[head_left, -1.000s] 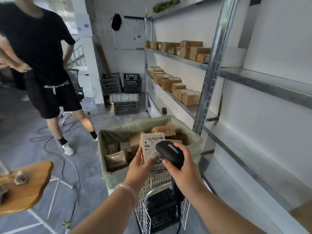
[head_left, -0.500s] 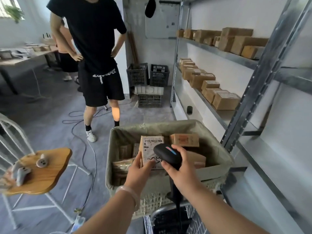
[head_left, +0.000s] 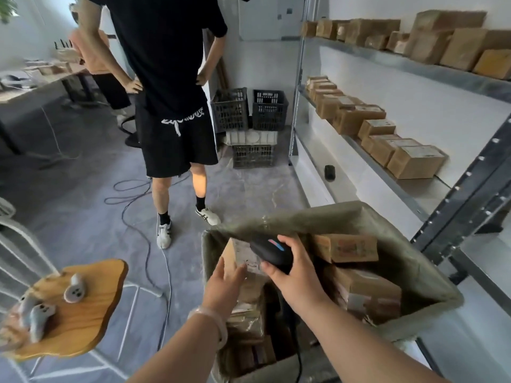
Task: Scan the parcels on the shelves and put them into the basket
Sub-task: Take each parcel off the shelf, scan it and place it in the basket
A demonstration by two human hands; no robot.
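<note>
Right hand (head_left: 293, 275) has its fingers curled tight around the scanner (head_left: 272, 251), held over the basket (head_left: 414, 272). Left hand (head_left: 224, 283) is loose, fingers straight and gripping nothing. Its tips sit right by the labelled parcel (head_left: 242, 251) standing inside the basket, contact unclear.

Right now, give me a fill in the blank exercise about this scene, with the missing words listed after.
1. The right hand grips a black ____.
2. The left hand hovers with straight fingers over the lined ____.
3. Brown parcels sit in rows on the metal ____ at the right.
4. The person in black shorts stands with hands on ____.

Missing words: scanner; basket; shelves; hips.
</note>
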